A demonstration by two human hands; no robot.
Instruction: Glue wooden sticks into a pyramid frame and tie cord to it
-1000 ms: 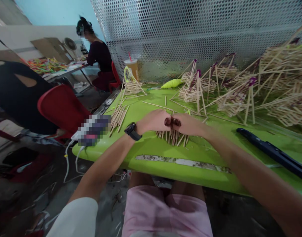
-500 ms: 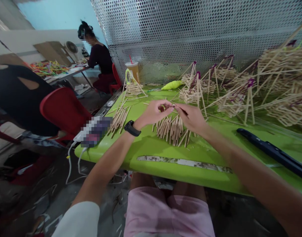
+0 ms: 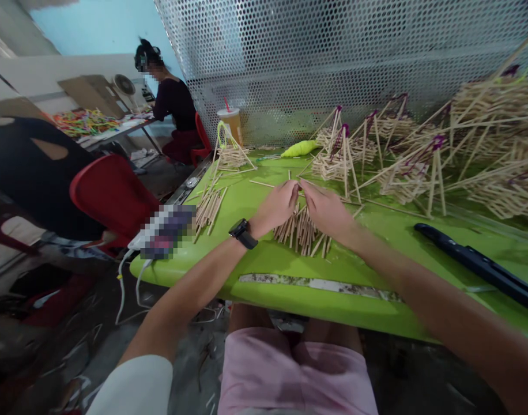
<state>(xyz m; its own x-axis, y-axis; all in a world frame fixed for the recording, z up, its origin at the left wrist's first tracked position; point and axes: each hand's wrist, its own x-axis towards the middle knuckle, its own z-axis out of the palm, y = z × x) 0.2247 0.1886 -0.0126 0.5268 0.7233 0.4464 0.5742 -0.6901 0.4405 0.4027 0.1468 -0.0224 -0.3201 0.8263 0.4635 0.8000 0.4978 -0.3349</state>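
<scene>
My left hand (image 3: 278, 204) and my right hand (image 3: 327, 210) meet at their fingertips above the green table (image 3: 229, 253). The fingers of both are pressed together, and whatever lies between them is too small or hidden to make out. Below them is a pile of short wooden sticks (image 3: 302, 235), partly covered by the hands. A few longer sticks lie just behind the fingers. To the left rests a second bunch of sticks (image 3: 209, 211). Behind my right hand stand stick structures (image 3: 333, 161) tied with purple string.
A stick structure with yellow string (image 3: 232, 157) stands by a drink cup (image 3: 233, 124). Nearby are a yellow-green yarn bundle (image 3: 299, 148), a black elongated tool (image 3: 471, 259) and a phone-like device with cables (image 3: 169, 230). A metal mesh panel (image 3: 333, 57) rises behind. One person (image 3: 175, 104) sits at another table.
My left hand has turned, its wrist moving slightly right and down, with its fingers now more closed. Both hands have drawn closer together, lower over the stick pile.
</scene>
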